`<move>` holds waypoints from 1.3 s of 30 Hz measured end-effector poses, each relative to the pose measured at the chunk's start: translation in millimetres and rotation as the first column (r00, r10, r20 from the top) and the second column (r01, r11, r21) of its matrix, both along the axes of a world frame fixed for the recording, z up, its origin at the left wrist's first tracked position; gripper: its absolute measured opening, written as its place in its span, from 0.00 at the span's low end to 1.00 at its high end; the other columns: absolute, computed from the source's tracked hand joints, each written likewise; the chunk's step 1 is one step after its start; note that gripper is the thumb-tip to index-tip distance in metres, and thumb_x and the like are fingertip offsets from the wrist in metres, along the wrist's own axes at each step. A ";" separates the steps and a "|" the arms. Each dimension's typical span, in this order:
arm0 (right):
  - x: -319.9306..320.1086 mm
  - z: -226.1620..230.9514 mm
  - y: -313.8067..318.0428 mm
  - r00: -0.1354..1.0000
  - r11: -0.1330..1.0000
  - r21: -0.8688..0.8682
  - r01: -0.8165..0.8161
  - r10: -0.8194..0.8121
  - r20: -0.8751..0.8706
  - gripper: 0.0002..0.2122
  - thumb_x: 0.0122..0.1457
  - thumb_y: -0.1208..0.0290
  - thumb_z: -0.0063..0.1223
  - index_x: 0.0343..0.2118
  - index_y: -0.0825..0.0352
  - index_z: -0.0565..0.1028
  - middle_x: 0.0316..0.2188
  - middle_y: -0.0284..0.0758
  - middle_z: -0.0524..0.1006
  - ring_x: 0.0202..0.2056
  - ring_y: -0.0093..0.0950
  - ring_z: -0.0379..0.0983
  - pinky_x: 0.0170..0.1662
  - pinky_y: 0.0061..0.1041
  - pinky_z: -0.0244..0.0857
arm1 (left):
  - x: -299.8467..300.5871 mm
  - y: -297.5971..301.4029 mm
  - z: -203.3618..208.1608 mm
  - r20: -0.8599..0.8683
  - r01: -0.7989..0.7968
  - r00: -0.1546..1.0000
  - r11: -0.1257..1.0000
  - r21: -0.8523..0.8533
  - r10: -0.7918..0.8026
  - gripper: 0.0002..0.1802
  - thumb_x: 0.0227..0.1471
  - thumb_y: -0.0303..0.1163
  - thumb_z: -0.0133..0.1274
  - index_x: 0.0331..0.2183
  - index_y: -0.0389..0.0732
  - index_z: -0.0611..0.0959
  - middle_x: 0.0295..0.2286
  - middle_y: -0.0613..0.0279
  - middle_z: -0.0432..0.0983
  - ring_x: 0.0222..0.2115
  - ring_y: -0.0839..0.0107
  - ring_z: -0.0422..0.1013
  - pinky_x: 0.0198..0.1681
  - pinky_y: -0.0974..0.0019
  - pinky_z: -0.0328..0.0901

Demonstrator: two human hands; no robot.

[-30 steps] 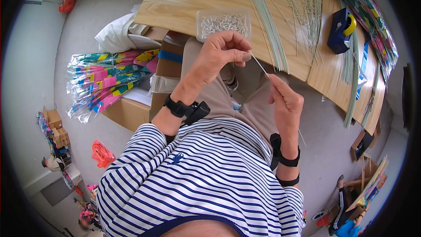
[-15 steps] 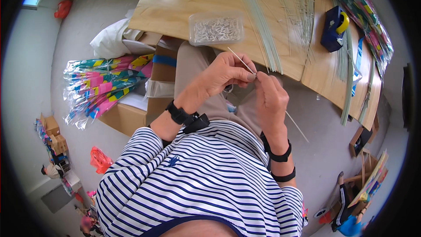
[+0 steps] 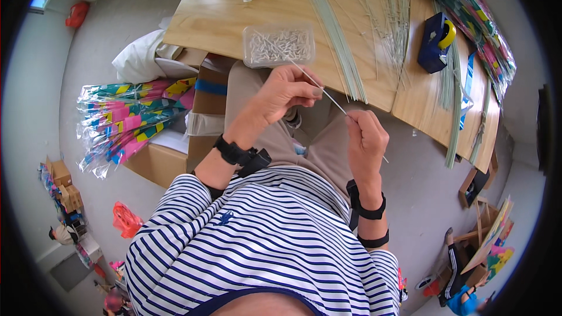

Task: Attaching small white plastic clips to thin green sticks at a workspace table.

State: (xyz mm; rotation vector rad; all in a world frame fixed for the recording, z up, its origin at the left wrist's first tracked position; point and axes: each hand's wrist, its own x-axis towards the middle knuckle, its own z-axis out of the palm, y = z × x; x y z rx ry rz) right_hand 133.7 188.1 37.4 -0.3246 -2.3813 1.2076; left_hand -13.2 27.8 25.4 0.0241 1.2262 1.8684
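A thin pale rod (image 3: 334, 102) slants across my lap, its upper end reaching toward a clear plastic box (image 3: 248, 52) of small whitish tubes. My left hand (image 3: 288, 92) pinches the rod between thumb and fingers nearer its upper end. Lower down, my right hand (image 3: 368, 134) is closed round it, and the far tip sticks out past that hand. Between the two hands a length of rod lies bare. On the wooden table (image 3: 219, 9), a bundle of similar pale rods (image 3: 339, 47) lies right of the box. Whether a small tube sits on the held rod is too small to tell.
More thin rods (image 3: 395, 29) lie farther right, by a dark blue tape dispenser (image 3: 431, 44). Colourful plastic-wrapped bundles lie at the back right, and another such bundle (image 3: 126, 117) rests in a cardboard box (image 3: 155, 162) at my left. A person (image 3: 465, 299) is at the lower right.
My hands have moved apart along the rod; they were nearly touching before. More of the rod shows between them, and less sticks out below my right hand. The view has shifted slightly.
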 end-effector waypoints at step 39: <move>-155.8 -131.4 87.8 0.979 0.740 0.644 0.196 -0.186 -0.085 0.00 0.48 0.79 0.52 0.24 0.69 0.74 0.21 0.44 0.75 0.23 0.41 0.73 0.28 0.37 0.66 | -94.2 5.2 -75.1 -0.725 -0.379 0.689 0.860 -0.342 0.016 0.01 0.43 0.22 0.54 0.25 0.37 0.80 0.21 0.54 0.78 0.22 0.67 0.76 0.26 0.66 0.68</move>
